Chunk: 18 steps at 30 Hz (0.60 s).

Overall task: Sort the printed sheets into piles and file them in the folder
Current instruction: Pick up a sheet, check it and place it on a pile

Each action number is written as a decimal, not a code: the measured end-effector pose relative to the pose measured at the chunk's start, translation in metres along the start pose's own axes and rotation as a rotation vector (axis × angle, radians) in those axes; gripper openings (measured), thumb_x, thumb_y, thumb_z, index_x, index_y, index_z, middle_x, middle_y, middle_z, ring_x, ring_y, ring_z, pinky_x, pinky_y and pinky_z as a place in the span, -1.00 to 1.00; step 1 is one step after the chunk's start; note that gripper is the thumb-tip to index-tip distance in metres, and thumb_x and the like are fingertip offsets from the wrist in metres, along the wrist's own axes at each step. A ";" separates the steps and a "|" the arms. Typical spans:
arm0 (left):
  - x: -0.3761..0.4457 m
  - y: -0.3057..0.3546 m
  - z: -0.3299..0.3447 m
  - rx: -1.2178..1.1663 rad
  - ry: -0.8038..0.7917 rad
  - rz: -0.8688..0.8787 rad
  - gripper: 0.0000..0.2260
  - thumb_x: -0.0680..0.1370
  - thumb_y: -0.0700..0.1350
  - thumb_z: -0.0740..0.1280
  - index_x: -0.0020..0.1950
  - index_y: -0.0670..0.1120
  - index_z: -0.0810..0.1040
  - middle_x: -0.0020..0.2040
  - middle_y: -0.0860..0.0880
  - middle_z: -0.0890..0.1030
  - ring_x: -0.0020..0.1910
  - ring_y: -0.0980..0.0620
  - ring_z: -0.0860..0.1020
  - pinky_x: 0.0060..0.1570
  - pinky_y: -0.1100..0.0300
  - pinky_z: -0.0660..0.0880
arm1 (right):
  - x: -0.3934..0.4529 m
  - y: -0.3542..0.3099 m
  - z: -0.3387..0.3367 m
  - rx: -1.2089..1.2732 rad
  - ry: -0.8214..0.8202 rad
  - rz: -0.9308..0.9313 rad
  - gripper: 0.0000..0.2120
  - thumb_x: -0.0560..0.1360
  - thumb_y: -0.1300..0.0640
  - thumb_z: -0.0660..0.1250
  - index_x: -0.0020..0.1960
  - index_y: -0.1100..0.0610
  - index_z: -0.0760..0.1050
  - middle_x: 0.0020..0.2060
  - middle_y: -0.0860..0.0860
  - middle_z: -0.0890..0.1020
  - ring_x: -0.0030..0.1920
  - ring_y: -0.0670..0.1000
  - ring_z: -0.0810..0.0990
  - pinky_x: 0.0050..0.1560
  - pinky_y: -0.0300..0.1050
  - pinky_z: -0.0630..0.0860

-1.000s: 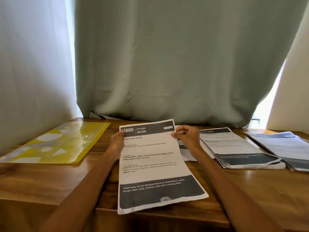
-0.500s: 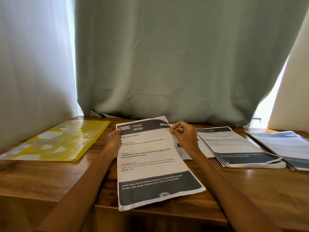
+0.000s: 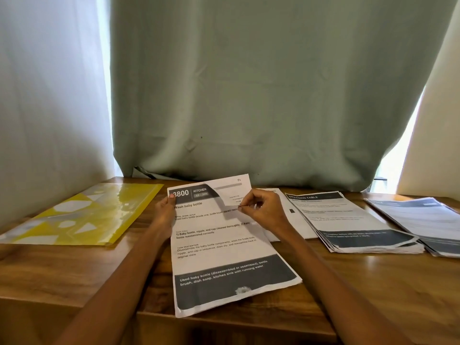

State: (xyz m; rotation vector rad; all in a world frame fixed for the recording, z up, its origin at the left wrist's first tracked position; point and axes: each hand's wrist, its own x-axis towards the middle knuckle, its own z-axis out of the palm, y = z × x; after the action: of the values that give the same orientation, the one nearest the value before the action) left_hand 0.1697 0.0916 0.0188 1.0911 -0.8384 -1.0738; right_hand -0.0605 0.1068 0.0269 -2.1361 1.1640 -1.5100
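On table: wooden table [image 3: 74, 275], green curtain [image 3: 249, 83] behind.
Sheet: top sheet [image 3: 224, 247], left hand [image 3: 164, 215] gripping left edge.
Right hand [image 3: 261, 207]: fingers pinch corner.
Folder: yellow folder [image 3: 82, 215] left of left fingers.
Piles: sorted piles [image 3: 353, 222] right of right fingers.
Change: corner now peeled down.

hands: 2, left hand [image 3: 164, 215], right hand [image 3: 263, 210]
sheet in fingers: 1, the kitchen sheet [image 3: 224, 247]
piles right of fingers: 2, near pile [image 3: 348, 220], far pile [image 3: 423, 220]
folder left of fingers: 1, yellow folder [image 3: 82, 215]
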 end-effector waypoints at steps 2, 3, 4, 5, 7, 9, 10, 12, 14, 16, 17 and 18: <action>-0.001 0.000 0.000 0.005 -0.006 -0.004 -0.79 0.66 -0.04 0.06 0.08 -0.11 0.42 -0.21 -0.11 0.55 -0.27 -0.05 0.53 -0.23 0.06 0.50 | 0.002 0.001 -0.001 0.030 0.038 0.024 -0.88 0.36 0.30 0.49 -0.21 0.21 0.55 -0.22 0.08 0.64 -0.27 -0.11 0.56 -0.26 -0.42 0.49; -0.002 0.001 0.000 0.008 -0.008 -0.005 -0.79 0.66 -0.04 0.06 0.03 -0.10 0.43 -0.21 -0.11 0.55 -0.26 -0.05 0.54 -0.23 0.06 0.50 | 0.003 0.003 -0.002 0.054 0.079 0.046 -0.88 0.36 0.30 0.49 -0.21 0.20 0.54 -0.24 0.06 0.63 -0.27 -0.08 0.56 -0.27 -0.41 0.49; -0.003 0.001 0.000 0.010 -0.009 -0.002 -0.79 0.66 -0.03 0.06 -0.01 -0.09 0.43 -0.21 -0.11 0.55 -0.26 -0.05 0.54 -0.24 0.06 0.50 | 0.003 0.004 -0.005 0.087 0.125 0.084 -0.88 0.37 0.29 0.49 -0.19 0.20 0.54 -0.25 0.04 0.62 -0.27 -0.06 0.57 -0.27 -0.40 0.50; -0.003 0.002 0.000 0.012 -0.010 0.004 -0.79 0.65 -0.03 0.06 -0.05 -0.08 0.43 -0.21 -0.11 0.55 -0.26 -0.05 0.54 -0.23 0.06 0.50 | 0.004 0.005 -0.007 0.128 0.172 0.134 -0.87 0.37 0.27 0.48 -0.16 0.20 0.54 -0.25 0.02 0.62 -0.26 -0.07 0.58 -0.27 -0.40 0.51; -0.004 0.002 0.001 0.021 -0.017 0.018 -0.78 0.65 -0.02 0.07 -0.07 -0.07 0.43 -0.21 -0.11 0.57 -0.26 -0.06 0.55 -0.21 0.04 0.50 | 0.005 0.008 -0.011 0.221 0.248 0.246 -0.85 0.39 0.23 0.48 -0.10 0.19 0.53 -0.23 0.01 0.63 -0.22 -0.07 0.60 -0.30 -0.40 0.51; -0.005 0.003 0.001 0.026 -0.036 0.028 -0.78 0.65 -0.02 0.09 -0.08 -0.06 0.44 -0.20 -0.12 0.58 -0.26 -0.06 0.56 -0.21 0.03 0.52 | 0.005 0.010 -0.014 0.291 0.295 0.334 -0.87 0.43 0.19 0.44 -0.06 0.18 0.54 -0.18 0.04 0.65 -0.17 -0.05 0.61 -0.31 -0.41 0.49; -0.005 0.003 0.001 0.026 -0.043 0.030 -0.79 0.64 -0.02 0.09 -0.07 -0.06 0.45 -0.20 -0.12 0.58 -0.26 -0.06 0.56 -0.22 0.04 0.52 | 0.005 0.010 -0.014 0.316 0.307 0.371 -0.89 0.45 0.18 0.42 -0.05 0.18 0.54 -0.15 0.05 0.65 -0.17 -0.05 0.61 -0.33 -0.43 0.47; -0.007 0.003 0.001 0.032 -0.047 0.036 -0.78 0.65 -0.02 0.09 -0.06 -0.07 0.45 -0.21 -0.11 0.58 -0.26 -0.06 0.56 -0.23 0.05 0.52 | 0.005 0.009 -0.015 0.346 0.319 0.429 -0.89 0.49 0.15 0.37 -0.02 0.18 0.53 -0.14 0.05 0.65 -0.22 -0.10 0.60 -0.40 -0.47 0.43; -0.008 0.004 0.001 0.047 -0.047 0.045 -0.77 0.65 -0.02 0.08 -0.10 -0.06 0.44 -0.22 -0.11 0.57 -0.27 -0.05 0.56 -0.24 0.06 0.52 | 0.006 0.008 -0.014 0.348 0.325 0.449 -0.87 0.52 0.13 0.33 0.00 0.19 0.53 -0.13 0.06 0.65 -0.26 -0.11 0.60 -0.42 -0.48 0.42; -0.008 0.004 0.000 0.053 -0.049 0.042 -0.76 0.65 -0.02 0.08 -0.12 -0.05 0.44 -0.22 -0.11 0.58 -0.27 -0.05 0.56 -0.23 0.05 0.52 | 0.006 0.009 -0.014 0.332 0.327 0.444 -0.84 0.54 0.10 0.30 0.01 0.19 0.52 -0.11 0.08 0.66 -0.26 -0.09 0.60 -0.41 -0.45 0.44; -0.008 0.004 0.000 0.055 -0.049 0.041 -0.76 0.65 -0.01 0.07 -0.12 -0.05 0.44 -0.22 -0.11 0.58 -0.27 -0.06 0.56 -0.23 0.05 0.52 | 0.006 0.008 -0.014 0.321 0.326 0.439 -0.84 0.54 0.09 0.30 0.01 0.18 0.52 -0.11 0.08 0.66 -0.27 -0.08 0.60 -0.41 -0.45 0.45; -0.008 0.004 0.000 0.058 -0.048 0.040 -0.76 0.65 -0.01 0.07 -0.12 -0.06 0.43 -0.22 -0.11 0.57 -0.27 -0.06 0.56 -0.22 0.06 0.52 | 0.006 0.007 -0.014 0.312 0.324 0.436 -0.84 0.54 0.09 0.30 0.01 0.18 0.52 -0.12 0.07 0.66 -0.27 -0.08 0.60 -0.42 -0.45 0.44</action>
State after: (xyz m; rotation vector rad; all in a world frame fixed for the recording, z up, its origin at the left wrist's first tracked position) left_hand 0.1688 0.0998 0.0227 1.0959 -0.9316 -1.0510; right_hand -0.0749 0.1008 0.0321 -1.3644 1.2875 -1.7222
